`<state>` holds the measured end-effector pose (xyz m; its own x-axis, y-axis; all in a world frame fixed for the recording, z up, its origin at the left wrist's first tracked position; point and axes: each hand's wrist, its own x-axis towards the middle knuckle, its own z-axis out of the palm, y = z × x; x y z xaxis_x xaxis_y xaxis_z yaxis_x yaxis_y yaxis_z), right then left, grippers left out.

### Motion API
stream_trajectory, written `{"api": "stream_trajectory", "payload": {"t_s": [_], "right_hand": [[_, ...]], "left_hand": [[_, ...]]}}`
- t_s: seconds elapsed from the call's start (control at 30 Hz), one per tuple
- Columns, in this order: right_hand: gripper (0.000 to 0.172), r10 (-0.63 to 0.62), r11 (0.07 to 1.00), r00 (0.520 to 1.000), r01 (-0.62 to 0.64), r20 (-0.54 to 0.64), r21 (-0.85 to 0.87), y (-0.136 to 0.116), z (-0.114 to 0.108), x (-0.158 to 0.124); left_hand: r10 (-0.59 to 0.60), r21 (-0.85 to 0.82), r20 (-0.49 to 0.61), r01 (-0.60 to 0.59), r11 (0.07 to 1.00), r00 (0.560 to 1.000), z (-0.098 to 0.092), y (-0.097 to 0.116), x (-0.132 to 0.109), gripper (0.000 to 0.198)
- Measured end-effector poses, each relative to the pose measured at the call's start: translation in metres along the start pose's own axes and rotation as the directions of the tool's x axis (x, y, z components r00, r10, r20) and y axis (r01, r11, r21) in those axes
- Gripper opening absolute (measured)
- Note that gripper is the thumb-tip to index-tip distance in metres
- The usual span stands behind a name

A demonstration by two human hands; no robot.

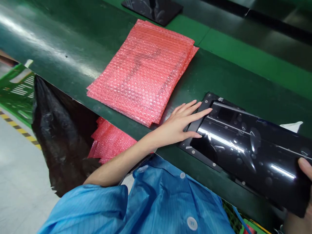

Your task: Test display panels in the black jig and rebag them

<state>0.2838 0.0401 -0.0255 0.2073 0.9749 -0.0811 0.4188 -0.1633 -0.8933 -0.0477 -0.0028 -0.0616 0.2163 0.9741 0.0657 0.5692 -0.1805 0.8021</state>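
Observation:
A glossy black panel (234,139), covered with film that shows bubbles and creases, lies at an angle on the green worktop at the right. Under its left end shows a dark frame or plate (207,159) with small round metal dots along its edge. My left hand (181,123) rests on that left end with its fingers spread, thumb and index finger touching the panel. At the right edge of the view my right hand (305,169) grips the panel's other end, thumb on top; most of its fingers are out of view or hidden underneath.
A stack of pink bubble-wrap bags (143,71) lies on the green worktop (80,55) left of the panel. More pink bubble wrap (112,139) sits below the edge, beside a dark plastic sheet (60,130). A black stand base (156,11) is at the back; a green crate (17,87) stands left.

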Motion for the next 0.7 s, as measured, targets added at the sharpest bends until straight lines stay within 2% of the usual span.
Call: {"api": "stream_trajectory", "payload": {"t_s": [0.17,0.33,0.53,0.7], "right_hand": [[0.019,-0.045,0.998,0.998,0.046,0.051,-0.036,-0.011,0.005,-0.004],[0.021,-0.13,0.99,0.987,0.135,0.099,-0.05,-0.012,0.004,-0.003],[0.019,-0.075,0.988,0.996,0.08,0.041,-0.13,-0.013,-0.001,0.0],[0.025,-0.155,0.975,0.987,0.161,0.052,-0.153,0.001,-0.006,0.007]], "left_hand": [[-0.006,0.023,0.001,0.006,1.0,1.0,0.0,0.002,0.0,0.064],[0.013,0.039,-0.008,-0.012,0.999,1.0,0.001,0.001,0.0,0.051],[0.029,0.043,-0.018,-0.028,0.999,0.999,0.003,0.0,0.0,0.046],[0.028,0.028,-0.029,-0.027,0.999,0.999,0.004,0.002,0.001,0.045]]}}
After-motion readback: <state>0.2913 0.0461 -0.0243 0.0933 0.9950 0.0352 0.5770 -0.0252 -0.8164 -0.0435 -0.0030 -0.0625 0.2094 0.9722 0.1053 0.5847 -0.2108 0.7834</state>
